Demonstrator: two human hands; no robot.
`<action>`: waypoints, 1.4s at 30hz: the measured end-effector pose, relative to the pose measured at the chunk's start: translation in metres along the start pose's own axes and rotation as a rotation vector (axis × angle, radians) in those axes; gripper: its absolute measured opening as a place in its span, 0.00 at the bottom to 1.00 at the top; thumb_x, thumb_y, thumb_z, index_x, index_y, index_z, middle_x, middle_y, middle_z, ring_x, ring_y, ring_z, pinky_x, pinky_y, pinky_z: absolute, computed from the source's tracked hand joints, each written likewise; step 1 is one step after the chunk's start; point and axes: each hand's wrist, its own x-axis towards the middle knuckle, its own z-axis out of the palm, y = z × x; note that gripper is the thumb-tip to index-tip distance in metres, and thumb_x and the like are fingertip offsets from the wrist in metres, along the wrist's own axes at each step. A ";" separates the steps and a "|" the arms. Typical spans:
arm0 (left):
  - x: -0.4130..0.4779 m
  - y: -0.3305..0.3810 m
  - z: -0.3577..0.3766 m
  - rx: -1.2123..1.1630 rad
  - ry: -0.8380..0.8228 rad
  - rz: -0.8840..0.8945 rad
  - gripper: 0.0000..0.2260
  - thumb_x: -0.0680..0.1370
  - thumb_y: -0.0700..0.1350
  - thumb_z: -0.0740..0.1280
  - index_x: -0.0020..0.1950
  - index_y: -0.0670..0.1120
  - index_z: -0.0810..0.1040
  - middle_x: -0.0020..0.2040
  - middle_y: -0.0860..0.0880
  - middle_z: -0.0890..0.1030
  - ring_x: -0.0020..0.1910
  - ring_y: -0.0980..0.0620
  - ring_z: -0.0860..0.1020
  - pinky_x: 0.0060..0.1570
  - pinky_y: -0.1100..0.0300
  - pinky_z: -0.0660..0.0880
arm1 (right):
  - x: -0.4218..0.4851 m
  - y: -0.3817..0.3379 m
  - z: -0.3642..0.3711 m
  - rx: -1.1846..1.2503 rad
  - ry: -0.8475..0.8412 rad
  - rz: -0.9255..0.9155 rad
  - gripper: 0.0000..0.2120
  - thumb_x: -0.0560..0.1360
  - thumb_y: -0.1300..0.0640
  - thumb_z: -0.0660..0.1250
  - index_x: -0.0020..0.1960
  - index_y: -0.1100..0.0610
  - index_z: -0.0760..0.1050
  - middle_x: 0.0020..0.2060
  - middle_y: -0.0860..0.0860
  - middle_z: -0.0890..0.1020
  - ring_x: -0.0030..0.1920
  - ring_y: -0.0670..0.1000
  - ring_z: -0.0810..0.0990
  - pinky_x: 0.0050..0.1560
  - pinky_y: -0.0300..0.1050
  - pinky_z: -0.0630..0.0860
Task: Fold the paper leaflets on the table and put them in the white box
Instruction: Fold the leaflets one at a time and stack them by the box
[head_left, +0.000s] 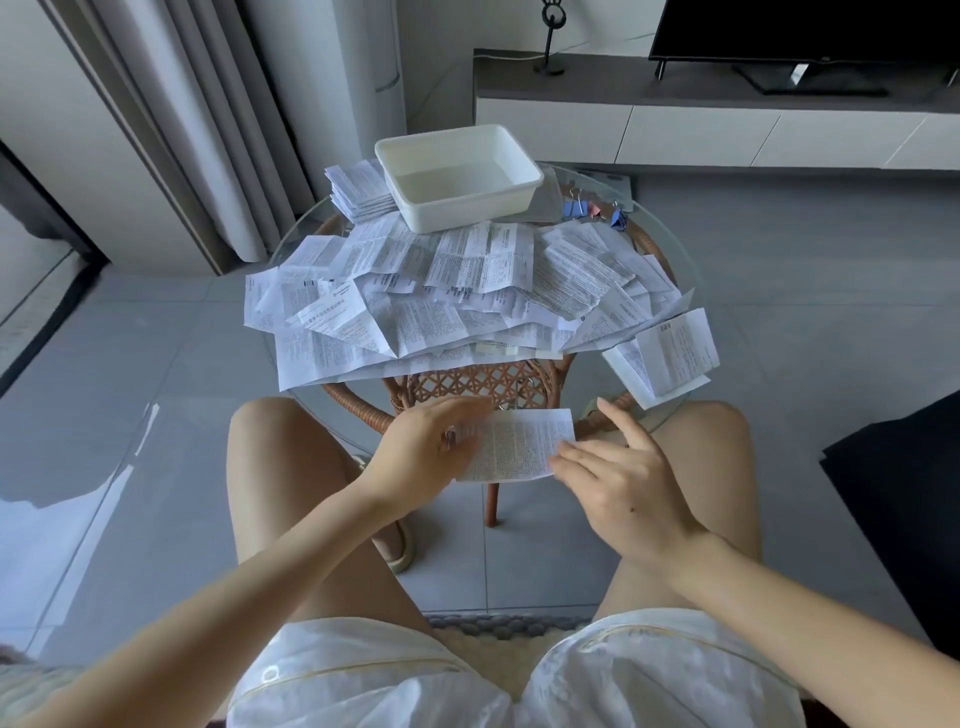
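One printed leaflet (519, 444) lies flat at the near edge of the round glass table (467, 384). My left hand (431, 447) rests palm down on its left end, fingers blurred. My right hand (618, 478) touches its lower right corner with straight, spread fingers. A wide loose pile of unfolded leaflets (441, 291) covers the middle of the table. Beyond it, at the far side, stands the white box (467, 215) with nothing inside it. A stack of leaflets (358, 192) lies just left of the box.
Several binder clips (582, 208) lie to the right of the box. A few leaflets (670, 358) hang over the table's right edge. My knees flank the table's near edge. A low TV cabinet (727, 124) stands behind, curtains at the left.
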 end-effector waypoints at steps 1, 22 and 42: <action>0.002 0.004 -0.003 0.020 -0.016 -0.037 0.16 0.75 0.38 0.69 0.63 0.45 0.78 0.61 0.52 0.79 0.61 0.55 0.75 0.55 0.75 0.64 | 0.003 0.004 -0.004 0.013 0.025 -0.007 0.06 0.70 0.70 0.70 0.37 0.61 0.80 0.35 0.54 0.83 0.36 0.52 0.82 0.68 0.56 0.66; 0.116 -0.032 -0.158 -1.171 0.262 -0.762 0.06 0.76 0.33 0.65 0.39 0.38 0.77 0.32 0.45 0.77 0.23 0.58 0.72 0.20 0.71 0.66 | 0.215 0.093 0.035 0.072 0.290 -0.069 0.11 0.71 0.67 0.69 0.51 0.60 0.83 0.49 0.52 0.85 0.48 0.53 0.83 0.63 0.58 0.71; 0.278 -0.178 -0.167 -0.121 0.431 -0.963 0.08 0.71 0.36 0.65 0.33 0.41 0.68 0.28 0.47 0.68 0.25 0.49 0.67 0.26 0.63 0.64 | 0.282 0.104 0.152 0.298 -0.036 0.310 0.06 0.65 0.67 0.74 0.36 0.57 0.80 0.26 0.50 0.79 0.28 0.54 0.76 0.25 0.44 0.73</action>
